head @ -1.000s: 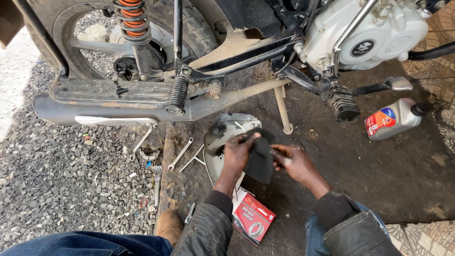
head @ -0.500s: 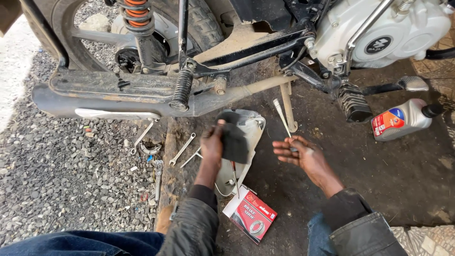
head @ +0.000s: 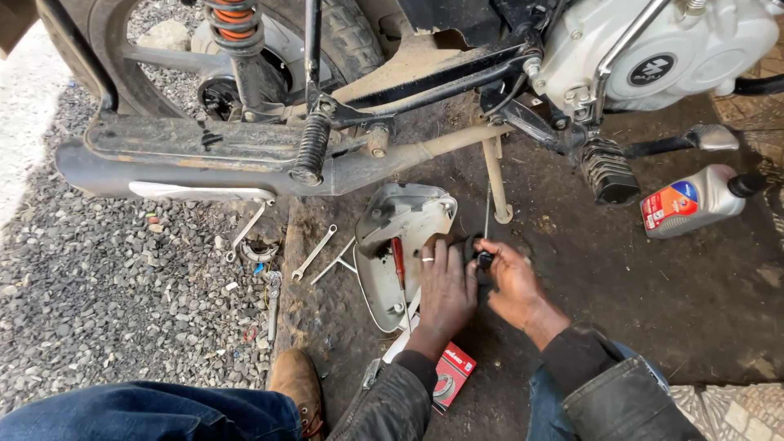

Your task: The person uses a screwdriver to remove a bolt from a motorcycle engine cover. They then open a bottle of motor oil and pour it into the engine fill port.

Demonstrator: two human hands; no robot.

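Left hand (head: pixel 445 290) lies flat, fingers spread, steadying the grey side cover (head: pixel 400 237) on oily ground; right hand (head: pixel 510 278) grips a thin screwdriver (head: pixel 487 224) upright.

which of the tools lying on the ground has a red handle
The screwdriver lying across the grey side cover, just beside the left hand. The two spanners left of the cover are bare metal with no coloured handle.

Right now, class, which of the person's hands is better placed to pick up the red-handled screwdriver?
Left. The left hand lies flat right beside the red-handled screwdriver on the grey cover, while the right hand is farther off and already grips a thin tool.
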